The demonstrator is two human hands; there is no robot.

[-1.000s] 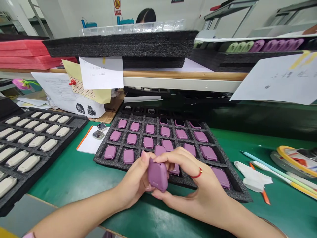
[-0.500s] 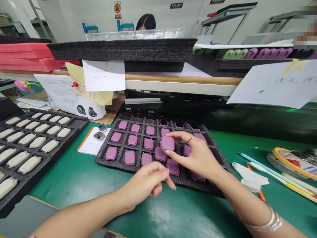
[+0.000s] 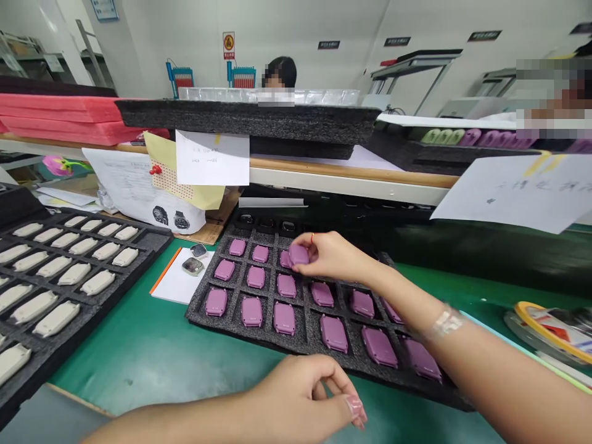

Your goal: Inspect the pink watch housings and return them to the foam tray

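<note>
My right hand (image 3: 324, 253) pinches a purple watch case (image 3: 300, 254) between thumb and fingers, over the back rows of a black foam tray (image 3: 272, 333). Another purple case (image 3: 285, 258) shows just beside the held one, partly covered. Several more purple watch cases (image 3: 252, 311) lie in the tray's compartments, backs up. My left hand (image 3: 309, 394) is lower, over the green table in front of the tray. Its fingers are curled with the thumb against them, and a glossy patch shows at the tips. What they hold, if anything, I cannot make out.
A black foam tray of pale watch cases (image 3: 98, 282) is at left. Two watch cases (image 3: 193, 266) lie on white paper between the trays. Foam stacks (image 3: 250, 117) sit on the shelf above. A yellow-rimmed tape roll (image 3: 552, 333) lies at right. A person's head shows beyond the shelf.
My right hand has moved the purple watch case away from me, toward the back of the tray. My left hand has come down and right, its forefinger now curled. The view has tilted up slightly.
</note>
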